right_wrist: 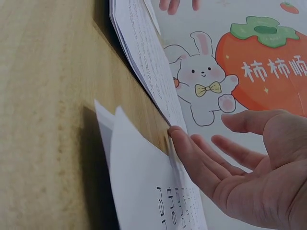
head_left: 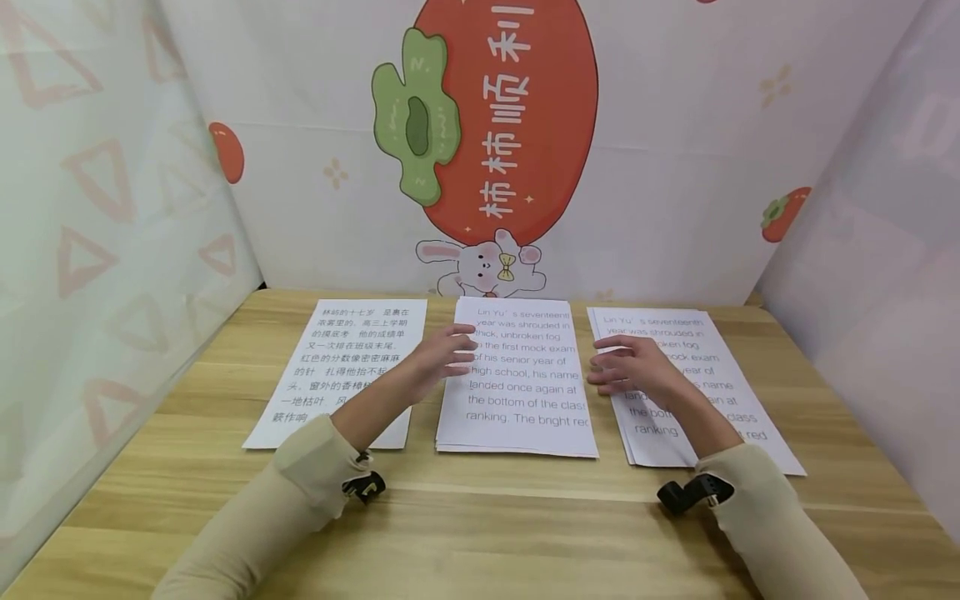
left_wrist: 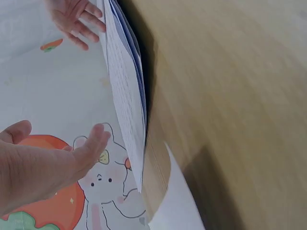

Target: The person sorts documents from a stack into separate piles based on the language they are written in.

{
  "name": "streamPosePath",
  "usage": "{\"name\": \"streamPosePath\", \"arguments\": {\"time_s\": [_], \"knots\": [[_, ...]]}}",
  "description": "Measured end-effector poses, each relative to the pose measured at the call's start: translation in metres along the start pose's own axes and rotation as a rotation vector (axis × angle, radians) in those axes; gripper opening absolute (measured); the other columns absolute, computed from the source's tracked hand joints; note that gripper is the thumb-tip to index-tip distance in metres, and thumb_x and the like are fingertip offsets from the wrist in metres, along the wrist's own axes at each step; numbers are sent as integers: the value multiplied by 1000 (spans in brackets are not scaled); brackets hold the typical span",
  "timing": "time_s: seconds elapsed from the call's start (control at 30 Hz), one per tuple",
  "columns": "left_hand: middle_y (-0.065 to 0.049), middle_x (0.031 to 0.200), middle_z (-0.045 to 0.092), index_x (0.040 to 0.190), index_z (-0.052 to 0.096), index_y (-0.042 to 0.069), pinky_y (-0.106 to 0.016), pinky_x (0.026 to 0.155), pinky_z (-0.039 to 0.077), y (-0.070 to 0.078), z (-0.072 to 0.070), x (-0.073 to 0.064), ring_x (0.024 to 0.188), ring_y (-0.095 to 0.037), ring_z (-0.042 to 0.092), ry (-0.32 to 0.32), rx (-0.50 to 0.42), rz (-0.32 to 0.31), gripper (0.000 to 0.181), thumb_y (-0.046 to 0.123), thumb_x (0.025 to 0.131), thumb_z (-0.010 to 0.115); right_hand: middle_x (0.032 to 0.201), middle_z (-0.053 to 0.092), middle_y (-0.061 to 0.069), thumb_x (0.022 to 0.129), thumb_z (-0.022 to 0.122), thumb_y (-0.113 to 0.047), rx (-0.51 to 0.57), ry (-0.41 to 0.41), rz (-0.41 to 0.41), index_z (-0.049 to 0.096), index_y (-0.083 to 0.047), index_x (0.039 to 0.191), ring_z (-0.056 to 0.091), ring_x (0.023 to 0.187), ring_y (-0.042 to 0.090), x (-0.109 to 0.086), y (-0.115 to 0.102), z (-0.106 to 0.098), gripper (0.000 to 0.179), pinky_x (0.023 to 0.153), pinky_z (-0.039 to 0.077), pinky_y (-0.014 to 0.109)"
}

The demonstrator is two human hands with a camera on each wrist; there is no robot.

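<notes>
Three sets of printed paper lie side by side on the table. The left sheet bears Chinese text; the middle stack and the right stack bear large English text. My left hand, fingers spread and holding nothing, is raised between the left sheet and the middle stack, its fingertips overlapping the middle stack's left edge. Over the upper left part of the right stack my right hand is held with loose, parted fingers and nothing in them. In the right wrist view, the near paper's corner curls up off the wood.
The wooden table extends in front of the papers toward me. Behind it stands a white backdrop printed with a persimmon and a rabbit. White panels close in both sides. A black wrist camera sits at each cuff.
</notes>
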State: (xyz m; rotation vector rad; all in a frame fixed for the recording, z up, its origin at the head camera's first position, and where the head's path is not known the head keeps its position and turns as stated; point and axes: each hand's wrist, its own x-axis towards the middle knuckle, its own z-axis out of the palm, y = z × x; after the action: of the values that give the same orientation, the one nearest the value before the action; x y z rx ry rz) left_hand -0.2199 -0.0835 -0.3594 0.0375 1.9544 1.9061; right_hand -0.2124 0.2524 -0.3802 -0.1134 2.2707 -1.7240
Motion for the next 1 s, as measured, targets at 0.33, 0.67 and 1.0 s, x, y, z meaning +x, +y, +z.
{"name": "streamPosePath", "arguments": {"time_s": [0.33,0.67,1.0], "knots": [[-27,154,42,155,38,-2,-51,119,41,-5,-18,1,142,-45,43,79,27,-36,56,11,102,48,135,56,39,106,56,-5,14,-8,13,37,15,148,76,99,28,-1,-3,1,51,86,64,42],[-29,154,39,155,37,-3,-52,118,41,-11,-23,-2,141,-48,42,71,26,-59,56,13,103,48,135,57,37,106,57,-8,2,-24,15,37,14,149,74,104,33,-1,-4,2,52,88,63,44],[-30,150,41,156,35,-4,-49,113,47,-13,-27,-3,134,-44,50,71,49,-44,56,16,104,44,139,54,37,105,58,-7,24,-22,43,36,12,151,74,105,33,-1,-6,5,54,89,63,44]]}}
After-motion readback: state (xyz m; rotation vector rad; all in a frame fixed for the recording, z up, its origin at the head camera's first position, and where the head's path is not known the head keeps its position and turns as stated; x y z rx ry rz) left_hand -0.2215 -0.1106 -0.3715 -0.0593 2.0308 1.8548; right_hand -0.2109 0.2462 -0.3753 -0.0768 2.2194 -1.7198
